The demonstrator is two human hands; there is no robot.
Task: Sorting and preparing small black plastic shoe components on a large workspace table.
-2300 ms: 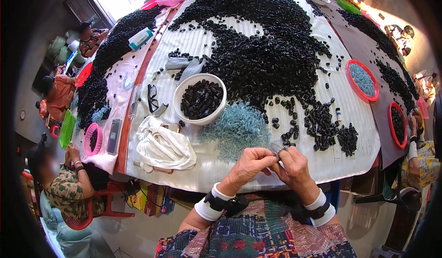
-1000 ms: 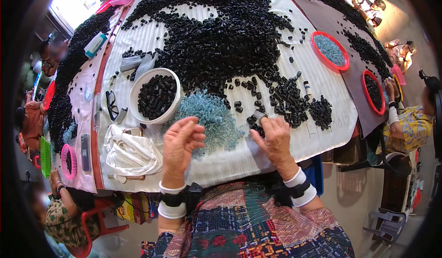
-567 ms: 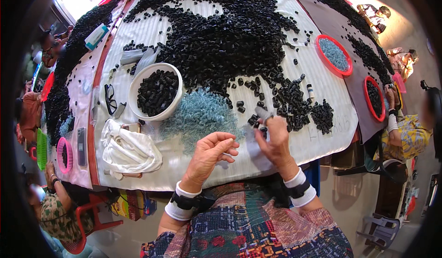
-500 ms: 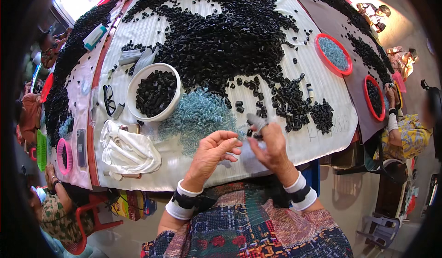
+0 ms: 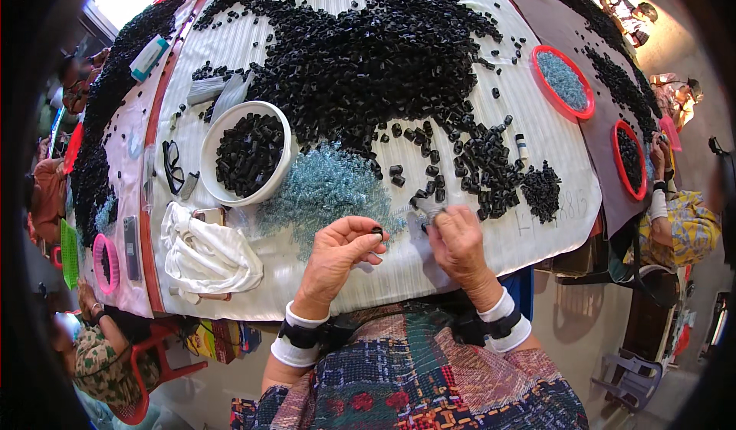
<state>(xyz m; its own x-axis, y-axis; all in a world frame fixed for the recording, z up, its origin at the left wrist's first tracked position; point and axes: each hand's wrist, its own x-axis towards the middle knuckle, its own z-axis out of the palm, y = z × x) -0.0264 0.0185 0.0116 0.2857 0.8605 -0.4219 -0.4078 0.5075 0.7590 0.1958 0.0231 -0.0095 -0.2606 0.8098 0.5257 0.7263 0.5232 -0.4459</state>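
My left hand (image 5: pixel 335 260) is closed in a pinch on a small black cylindrical piece (image 5: pixel 376 231) at the fingertips, above the near part of the white-covered table. To its right, my right hand (image 5: pixel 461 247) is closed around a small grey object (image 5: pixel 425 207), partly hidden by the fingers and blurred. Loose black pieces (image 5: pixel 437 184) lie just beyond it. A heap of pale blue translucent bits (image 5: pixel 326 192) spreads just past my left hand. Beside that heap, a white bowl (image 5: pixel 287 161) holds many black pieces.
A big pile of black pieces (image 5: pixel 368 62) covers the far table. Left of the bowl lie eyeglasses (image 5: pixel 172 167) and a white cloth (image 5: pixel 207 253). A red basket (image 5: pixel 589 110) of blue bits stands right. Co-workers sit at both sides, one in a yellow patterned top (image 5: pixel 686 227).
The view has shifted slightly. A black piece now shows in my left fingertips, where none was visible before. My right hand stays near the loose pieces with the grey object.
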